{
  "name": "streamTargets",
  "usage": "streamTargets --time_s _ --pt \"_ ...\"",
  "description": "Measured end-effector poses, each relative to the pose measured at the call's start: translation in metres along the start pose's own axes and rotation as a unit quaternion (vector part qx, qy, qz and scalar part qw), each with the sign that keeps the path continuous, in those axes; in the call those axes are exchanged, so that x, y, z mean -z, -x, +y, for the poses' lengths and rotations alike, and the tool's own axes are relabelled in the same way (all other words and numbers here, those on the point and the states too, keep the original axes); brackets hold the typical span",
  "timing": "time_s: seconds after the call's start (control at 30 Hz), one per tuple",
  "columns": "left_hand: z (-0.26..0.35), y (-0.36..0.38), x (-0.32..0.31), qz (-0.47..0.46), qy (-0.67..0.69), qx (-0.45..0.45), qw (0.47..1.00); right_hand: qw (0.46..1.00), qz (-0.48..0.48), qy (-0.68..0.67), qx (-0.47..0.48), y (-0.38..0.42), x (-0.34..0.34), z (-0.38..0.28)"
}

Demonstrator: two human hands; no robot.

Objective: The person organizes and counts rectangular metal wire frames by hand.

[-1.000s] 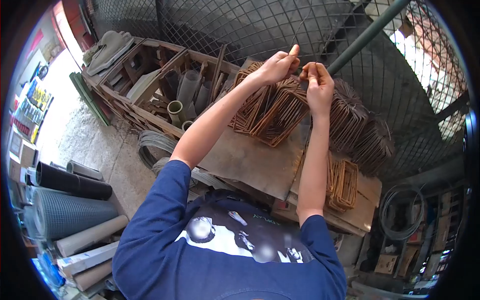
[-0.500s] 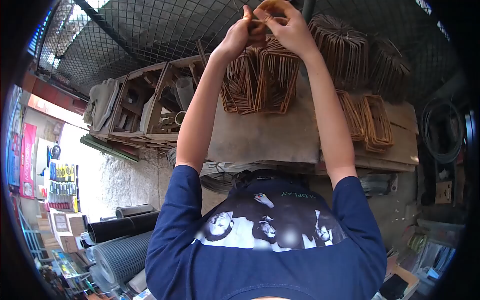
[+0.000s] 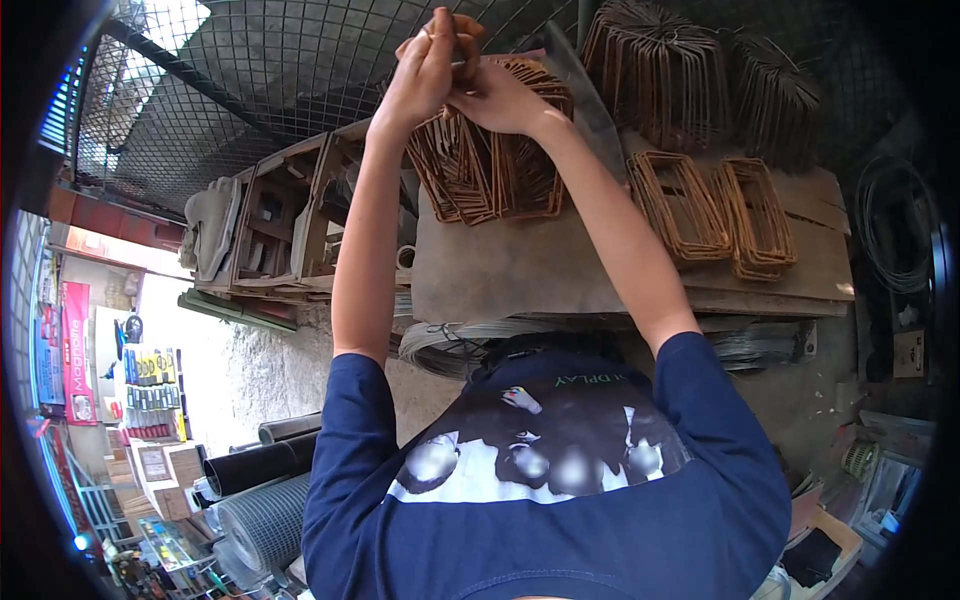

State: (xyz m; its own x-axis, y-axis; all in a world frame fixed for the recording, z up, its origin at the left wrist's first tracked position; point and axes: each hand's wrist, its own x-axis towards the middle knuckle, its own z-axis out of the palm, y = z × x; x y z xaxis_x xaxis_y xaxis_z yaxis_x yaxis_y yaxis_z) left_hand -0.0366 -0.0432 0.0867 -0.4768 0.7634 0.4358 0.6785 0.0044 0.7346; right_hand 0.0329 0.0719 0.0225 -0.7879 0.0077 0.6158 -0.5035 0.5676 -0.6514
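My left hand [image 3: 418, 82] is raised near the top of the view, its fingers folded together against my right hand. My right hand [image 3: 505, 100] meets it from the right with curled fingers. Anything pinched between them is hidden or too small to make out. Right behind and below both hands, a bundle of rusty rectangular steel stirrups [image 3: 468, 185] hangs over the worn wooden board [image 3: 520, 265]. My right wrist passes in front of that bundle's right side.
Two smaller stacks of stirrups [image 3: 758, 220] lie on the board to the right, with larger hanging bundles [image 3: 655, 75] behind. Wire mesh [image 3: 290, 75] covers the back. Wooden compartments [image 3: 285, 210] stand left, wire coils [image 3: 445, 345] sit below, and mesh rolls [image 3: 265, 520] lie lower left.
Both hands have moved left and slightly down and have come closer together. The view has shifted a little, showing more of the stirrup stacks on the right.
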Motion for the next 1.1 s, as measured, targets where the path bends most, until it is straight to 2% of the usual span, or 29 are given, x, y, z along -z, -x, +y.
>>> streamTargets --time_s 0.07,0.1,0.13,0.2,0.23,0.27,0.33,0.37,0.4,0.47,0.6,0.73,0.77,0.8,0.83,0.87,0.93,0.97,1.03,1.1 --pt "0.0 -0.002 0.001 0.073 -0.08 -0.172 0.979 0.998 -0.016 -0.045 -0.033 -0.001 -0.004 0.002" --pt "0.009 0.009 0.0 0.071 0.028 -0.043 0.996 0.996 -0.027 -0.064 -0.055 -0.001 0.002 -0.013" --pt "0.003 0.01 0.001 0.068 0.025 -0.04 0.997 0.996 -0.025 -0.069 -0.057 -0.004 0.002 -0.012" --pt "-0.027 0.016 0.0 0.128 0.013 -0.13 0.983 0.996 -0.023 -0.041 -0.078 -0.008 0.003 -0.01" --pt "-0.05 0.022 -0.004 0.103 0.162 -0.082 0.978 0.985 -0.088 0.004 -0.146 -0.01 0.014 -0.022" --pt "-0.057 0.028 -0.011 0.102 0.16 -0.08 0.978 0.985 -0.088 0.001 -0.147 -0.009 0.009 -0.018" --pt "-0.063 0.042 -0.024 0.106 0.179 -0.022 0.978 0.997 0.075 0.018 0.017 -0.008 -0.002 -0.017" --pt "-0.068 0.048 -0.024 0.072 0.159 -0.037 0.984 0.997 0.007 0.05 -0.05 -0.008 0.003 -0.019" --pt "-0.067 0.048 -0.024 0.073 0.159 -0.035 0.984 0.997 0.005 0.049 -0.051 -0.01 0.005 -0.019" --pt "-0.066 0.047 -0.025 0.055 0.147 -0.019 0.987 0.973 0.058 0.223 -0.004 -0.014 0.006 -0.019" --pt "-0.069 0.049 -0.027 0.071 0.077 0.002 0.995 0.986 0.057 0.155 -0.013 -0.014 0.002 -0.021" --pt "-0.059 0.049 -0.032 0.057 0.118 0.021 0.991 0.986 0.041 0.155 -0.044 -0.011 0.005 -0.026" --pt "-0.056 0.048 -0.035 0.06 0.119 0.024 0.991 0.955 0.15 0.255 -0.037 -0.003 0.004 -0.029" --pt "-0.035 0.044 -0.042 0.071 0.125 0.02 0.989 0.901 0.255 0.349 -0.03 0.005 0.004 -0.035" --pt "-0.025 0.045 -0.045 0.081 0.132 0.016 0.988 0.9 0.335 0.277 -0.034 0.011 0.007 -0.04" --pt "-0.045 0.037 -0.036 -0.004 0.059 0.004 0.998 0.901 0.331 0.277 -0.034 0.028 0.004 -0.044" --pt "-0.054 0.03 -0.045 -0.006 0.209 -0.016 0.978 0.917 0.278 0.248 -0.143 0.067 -0.006 -0.045" --pt "-0.053 0.028 -0.046 -0.007 0.171 -0.068 0.983 0.916 0.278 0.251 -0.141 0.082 -0.017 -0.038" --pt "-0.043 0.028 -0.041 -0.011 0.115 -0.075 0.99 0.908 0.218 0.253 -0.253 0.113 -0.042 -0.025" --pt "-0.041 0.027 -0.04 -0.003 0.086 -0.073 0.994 0.905 0.214 0.265 -0.256 0.123 -0.055 -0.016"
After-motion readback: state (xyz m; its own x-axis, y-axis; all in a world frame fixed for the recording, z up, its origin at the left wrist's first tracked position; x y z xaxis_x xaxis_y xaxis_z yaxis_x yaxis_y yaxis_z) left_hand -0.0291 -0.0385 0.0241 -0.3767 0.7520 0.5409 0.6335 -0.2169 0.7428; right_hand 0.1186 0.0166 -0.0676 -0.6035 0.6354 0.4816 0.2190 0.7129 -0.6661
